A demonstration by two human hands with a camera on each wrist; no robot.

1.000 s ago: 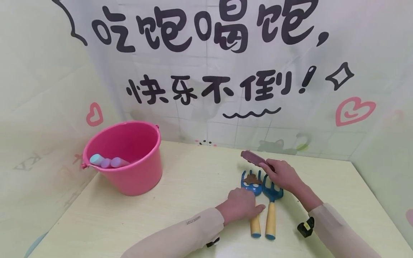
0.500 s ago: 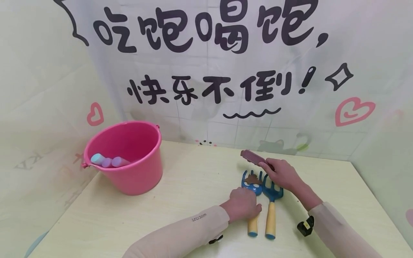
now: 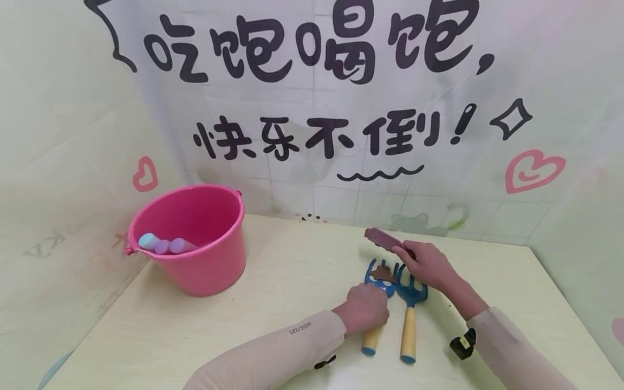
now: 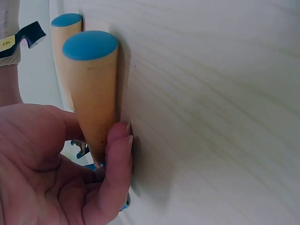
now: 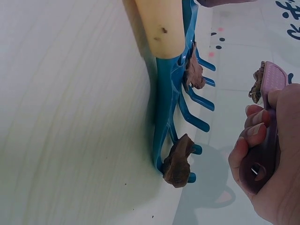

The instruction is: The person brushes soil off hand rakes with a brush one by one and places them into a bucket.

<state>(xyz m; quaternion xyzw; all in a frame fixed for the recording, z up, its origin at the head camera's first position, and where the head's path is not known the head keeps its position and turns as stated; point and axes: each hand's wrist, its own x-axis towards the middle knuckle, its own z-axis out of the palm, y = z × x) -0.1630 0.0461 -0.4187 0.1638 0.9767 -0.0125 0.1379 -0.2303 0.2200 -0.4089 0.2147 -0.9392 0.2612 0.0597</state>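
My left hand (image 3: 366, 309) grips a small hand rake by its wooden handle (image 4: 96, 84), fingers curled round it close to the blue head. Brown clumps of dirt (image 3: 383, 272) cling among this rake's tines. Beside it on the table lies a blue garden fork (image 3: 408, 336), also with a wooden handle. In the right wrist view, another brown clump (image 5: 178, 161) sits on blue tines. My right hand (image 3: 429, 262) holds a purple brush (image 3: 384, 239) by its handle above the tools; its short bristles (image 5: 257, 83) look brown and matted.
A pink bucket (image 3: 214, 271) stands at the back left, with several pale blue and purple rods (image 3: 180, 245) inside. The light wooden table (image 3: 287, 260) meets a white printed backdrop (image 3: 273, 189) behind it. Small dark specks dot the tabletop.
The butt of the hand rake's handle has swung left, away from the fork, and my left thumb has closed in round the handle. My right hand and the brush have barely moved.
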